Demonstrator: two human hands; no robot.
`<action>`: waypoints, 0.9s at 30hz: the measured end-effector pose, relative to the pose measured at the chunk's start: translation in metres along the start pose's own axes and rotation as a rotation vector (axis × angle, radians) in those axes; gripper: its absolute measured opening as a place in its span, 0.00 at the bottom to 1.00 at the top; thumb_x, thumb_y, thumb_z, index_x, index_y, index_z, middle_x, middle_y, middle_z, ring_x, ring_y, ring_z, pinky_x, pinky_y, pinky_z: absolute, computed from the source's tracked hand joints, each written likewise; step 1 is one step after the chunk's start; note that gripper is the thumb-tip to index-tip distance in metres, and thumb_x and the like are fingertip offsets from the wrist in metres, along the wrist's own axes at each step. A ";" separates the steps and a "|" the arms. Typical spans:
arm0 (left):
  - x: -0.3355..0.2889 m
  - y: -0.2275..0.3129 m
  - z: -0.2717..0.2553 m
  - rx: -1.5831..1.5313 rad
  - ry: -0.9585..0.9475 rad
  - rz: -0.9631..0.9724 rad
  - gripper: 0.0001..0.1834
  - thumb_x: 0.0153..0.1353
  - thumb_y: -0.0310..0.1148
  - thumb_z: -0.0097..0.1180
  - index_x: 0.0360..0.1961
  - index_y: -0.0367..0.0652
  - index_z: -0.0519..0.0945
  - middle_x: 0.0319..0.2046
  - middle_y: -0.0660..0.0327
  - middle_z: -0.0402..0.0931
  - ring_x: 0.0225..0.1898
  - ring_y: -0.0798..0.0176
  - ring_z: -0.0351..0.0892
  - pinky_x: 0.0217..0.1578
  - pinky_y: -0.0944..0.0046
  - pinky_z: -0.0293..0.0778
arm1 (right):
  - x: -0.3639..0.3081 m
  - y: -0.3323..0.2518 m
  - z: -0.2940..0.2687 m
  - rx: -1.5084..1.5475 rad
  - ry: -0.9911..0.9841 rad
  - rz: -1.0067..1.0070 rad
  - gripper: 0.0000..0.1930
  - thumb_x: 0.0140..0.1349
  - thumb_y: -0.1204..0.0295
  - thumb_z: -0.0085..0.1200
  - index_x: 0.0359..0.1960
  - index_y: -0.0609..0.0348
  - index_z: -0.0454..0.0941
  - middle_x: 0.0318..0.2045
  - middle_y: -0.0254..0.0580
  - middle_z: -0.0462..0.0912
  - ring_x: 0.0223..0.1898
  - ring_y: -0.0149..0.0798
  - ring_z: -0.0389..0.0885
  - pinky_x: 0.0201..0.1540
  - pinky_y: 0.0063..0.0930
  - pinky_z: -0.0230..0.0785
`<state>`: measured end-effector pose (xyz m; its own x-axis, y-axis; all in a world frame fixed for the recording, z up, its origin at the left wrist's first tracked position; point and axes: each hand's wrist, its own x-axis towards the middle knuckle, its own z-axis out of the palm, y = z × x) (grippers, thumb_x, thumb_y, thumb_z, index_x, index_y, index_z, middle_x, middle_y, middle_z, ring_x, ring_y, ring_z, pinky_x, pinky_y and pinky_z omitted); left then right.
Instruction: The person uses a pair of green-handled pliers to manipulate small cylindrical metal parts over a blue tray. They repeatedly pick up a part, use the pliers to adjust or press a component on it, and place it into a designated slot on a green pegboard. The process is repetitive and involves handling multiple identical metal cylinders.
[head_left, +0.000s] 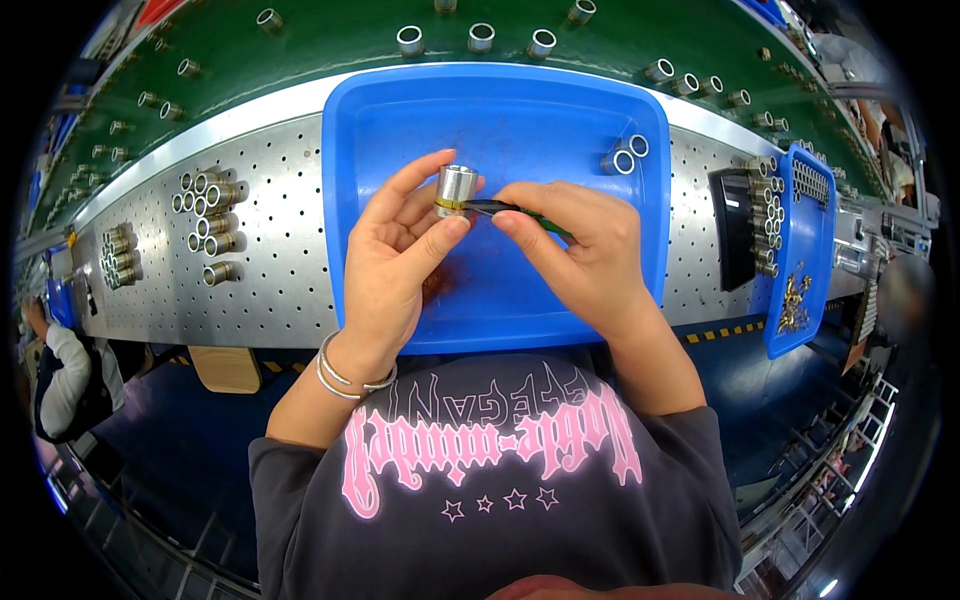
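Above a blue plastic tray (500, 340), my left hand (388, 260) is closed around a shiny metal sleeve (458, 183), its open end upward. A yellow band circles the sleeve near its lower end. My right hand (585, 245) pinches a slim, dark, pointed tool with a green handle (552, 227). The tool's tip meets the sleeve at the yellow band; its exact kind cannot be made out. Two more metal sleeves (622, 161) lie at the tray's right side. Reddish-brown stains mark the tray floor below my left hand.
Groups of metal sleeves (212, 222) stand on the perforated metal table (285, 250) at left. A green belt (340, 35) at the back carries several sleeves. To the right are a black angled object (733, 230) and another blue tray (783, 335) with small brass-coloured pieces.
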<state>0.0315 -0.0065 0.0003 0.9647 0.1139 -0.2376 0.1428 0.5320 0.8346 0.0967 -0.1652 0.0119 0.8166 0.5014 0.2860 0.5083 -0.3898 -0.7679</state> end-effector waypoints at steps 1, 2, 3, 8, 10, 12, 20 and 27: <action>0.000 0.000 0.000 0.003 -0.003 0.001 0.27 0.56 0.21 0.55 0.57 0.37 0.64 0.49 0.49 0.72 0.50 0.63 0.72 0.52 0.66 0.67 | 0.000 0.000 0.000 0.000 0.004 -0.001 0.07 0.51 0.67 0.60 0.29 0.55 0.80 0.19 0.36 0.78 0.18 0.36 0.75 0.19 0.25 0.62; -0.001 0.000 0.000 0.006 -0.005 0.004 0.27 0.56 0.21 0.55 0.57 0.37 0.64 0.49 0.49 0.72 0.50 0.63 0.72 0.52 0.66 0.67 | 0.000 0.000 0.000 0.000 0.003 -0.002 0.07 0.51 0.67 0.60 0.29 0.55 0.80 0.19 0.36 0.78 0.18 0.36 0.75 0.19 0.25 0.62; -0.001 0.000 0.000 0.008 -0.006 0.005 0.27 0.56 0.21 0.55 0.58 0.37 0.64 0.49 0.49 0.72 0.51 0.63 0.72 0.52 0.66 0.67 | -0.001 0.001 0.000 0.000 0.001 -0.004 0.07 0.51 0.67 0.60 0.29 0.55 0.80 0.19 0.36 0.79 0.18 0.36 0.75 0.19 0.25 0.62; 0.000 0.001 0.002 -0.006 0.005 -0.001 0.24 0.55 0.21 0.55 0.54 0.36 0.66 0.47 0.50 0.73 0.50 0.63 0.72 0.51 0.66 0.68 | 0.000 0.001 -0.003 0.014 -0.005 0.022 0.07 0.52 0.67 0.59 0.29 0.56 0.80 0.20 0.37 0.79 0.19 0.36 0.77 0.20 0.24 0.65; 0.000 -0.001 -0.001 -0.004 -0.010 0.008 0.21 0.55 0.21 0.56 0.50 0.36 0.68 0.46 0.52 0.73 0.47 0.64 0.73 0.50 0.67 0.69 | 0.000 0.001 -0.002 0.049 0.004 0.037 0.08 0.52 0.68 0.60 0.30 0.57 0.80 0.20 0.37 0.79 0.20 0.37 0.78 0.22 0.24 0.66; 0.002 0.001 -0.004 0.036 -0.011 0.019 0.17 0.55 0.21 0.56 0.46 0.37 0.70 0.44 0.55 0.74 0.45 0.66 0.74 0.49 0.68 0.69 | 0.001 0.001 -0.003 0.060 0.013 0.059 0.08 0.51 0.68 0.60 0.31 0.58 0.80 0.20 0.39 0.79 0.22 0.37 0.78 0.23 0.23 0.67; 0.081 0.044 -0.068 0.760 0.187 0.341 0.11 0.60 0.35 0.52 0.35 0.37 0.79 0.31 0.63 0.77 0.35 0.72 0.73 0.40 0.74 0.67 | 0.035 0.021 -0.027 -0.077 -0.052 0.214 0.09 0.54 0.66 0.58 0.33 0.57 0.79 0.24 0.44 0.79 0.23 0.41 0.76 0.27 0.27 0.67; 0.143 0.054 -0.112 1.689 0.269 0.676 0.09 0.54 0.32 0.55 0.34 0.40 0.80 0.36 0.55 0.77 0.40 0.52 0.74 0.44 0.59 0.69 | 0.109 0.102 -0.040 -0.425 0.172 0.207 0.10 0.58 0.63 0.51 0.36 0.54 0.79 0.31 0.44 0.81 0.34 0.48 0.78 0.36 0.35 0.69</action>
<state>0.1519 0.1321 -0.0442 0.9119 0.1303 0.3892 -0.0010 -0.9476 0.3195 0.2486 -0.1814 -0.0121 0.9272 0.2597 0.2700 0.3681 -0.7657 -0.5275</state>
